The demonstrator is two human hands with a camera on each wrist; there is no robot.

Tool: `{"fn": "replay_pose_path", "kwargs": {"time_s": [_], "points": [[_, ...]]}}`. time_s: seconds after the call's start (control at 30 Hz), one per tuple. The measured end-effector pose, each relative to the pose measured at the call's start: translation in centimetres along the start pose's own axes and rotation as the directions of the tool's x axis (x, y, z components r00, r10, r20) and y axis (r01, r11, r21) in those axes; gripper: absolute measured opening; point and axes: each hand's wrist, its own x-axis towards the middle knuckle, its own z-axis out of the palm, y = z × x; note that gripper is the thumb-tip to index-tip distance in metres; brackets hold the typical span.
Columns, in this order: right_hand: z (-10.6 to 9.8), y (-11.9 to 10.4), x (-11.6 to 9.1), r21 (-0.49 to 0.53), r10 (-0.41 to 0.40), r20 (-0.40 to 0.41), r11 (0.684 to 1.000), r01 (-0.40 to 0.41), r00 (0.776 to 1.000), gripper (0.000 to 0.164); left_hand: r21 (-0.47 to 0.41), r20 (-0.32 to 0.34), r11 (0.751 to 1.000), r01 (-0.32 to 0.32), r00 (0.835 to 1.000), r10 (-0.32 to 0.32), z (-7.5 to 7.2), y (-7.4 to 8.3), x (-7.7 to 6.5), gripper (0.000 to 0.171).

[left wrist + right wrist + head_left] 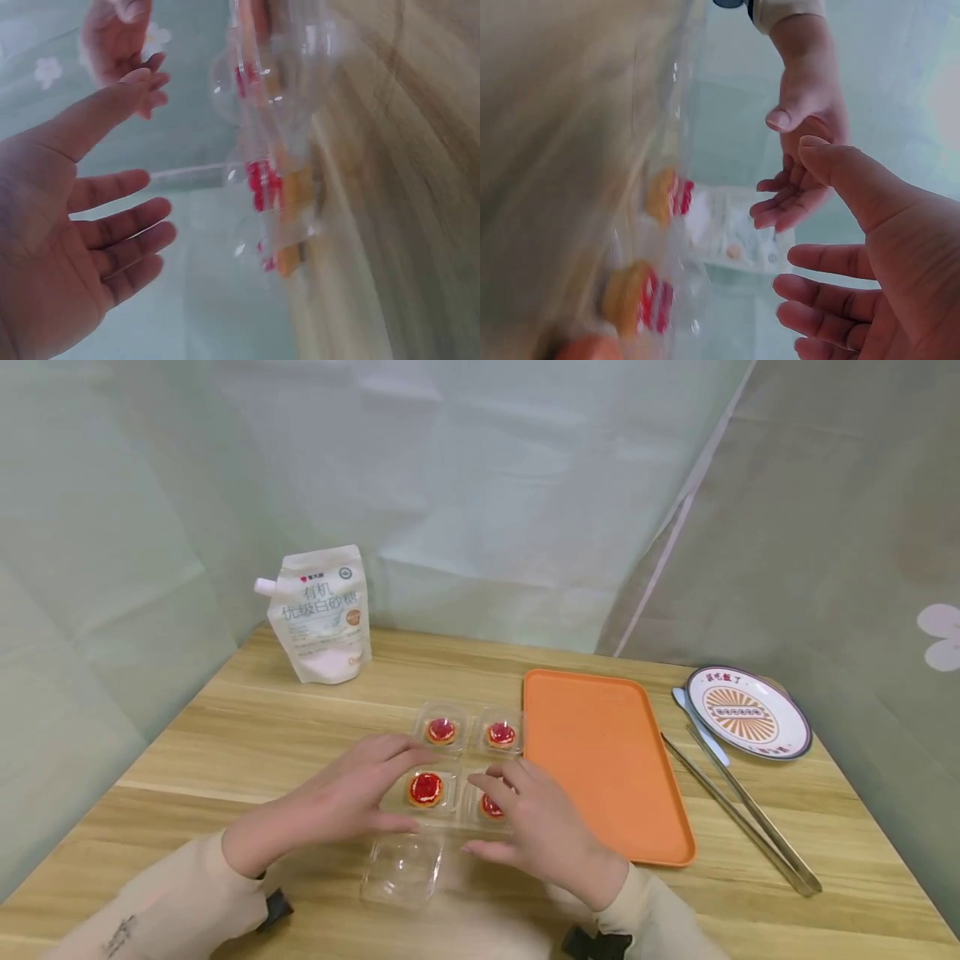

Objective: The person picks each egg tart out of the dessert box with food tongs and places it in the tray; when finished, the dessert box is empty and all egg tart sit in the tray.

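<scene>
Red-topped tarts are sitting in a clear plastic box on the wood table, pretty much between and below both hands. Left hand hovers loosely spread by the box's left side, right hand same deal over the right, fingers a bit bent. Orange tray's just beside the box, then metal tongs and a plate further right. White pouch stands back left.

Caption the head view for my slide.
Both hands hover close to four red-topped tarts in clear packaging, beside an orange tray.
</scene>
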Motion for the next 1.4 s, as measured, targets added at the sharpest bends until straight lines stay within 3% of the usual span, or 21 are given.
{"fn": "replay_pose_path", "kwargs": {"time_s": [0.2, 0.37, 0.7, 1.07, 1.4], "points": [[-0.4, 1.5, 0.0, 0.004, 0.060, 0.046, 0.998, -0.060, 0.997, 0.067, -0.020, 0.041, 0.999, -0.027, 0.999, 0.028, 1.4, -0.1, 2.1, 0.077], [-0.3, 2.3, 0.1, -0.013, 0.074, 0.104, 0.997, -0.073, 0.992, 0.067, -0.021, 0.102, 1.000, -0.003, 0.995, 0.005, 2.4, -0.1, 3.1, 0.081], [0.9, 3.4, 0.3, -0.030, 0.145, 0.248, 0.989, -0.142, 0.958, 0.074, -0.041, 0.218, 0.999, 0.022, 0.976, -0.013, 4.2, 0.3, 5.1, 0.086], [1.8, 3.5, 0.6, -0.045, 0.162, 0.312, 0.987, -0.156, 0.936, 0.078, -0.044, 0.247, 0.996, 0.076, 0.967, -0.063, 5.6, 0.0, 5.6, 0.091], [2.4, 3.5, 0.5, -0.065, 0.166, 0.327, 0.986, -0.154, 0.930, 0.076, -0.008, 0.213, 0.998, 0.056, 0.976, -0.054, 6.5, -0.1, 5.5, 0.085]]}}
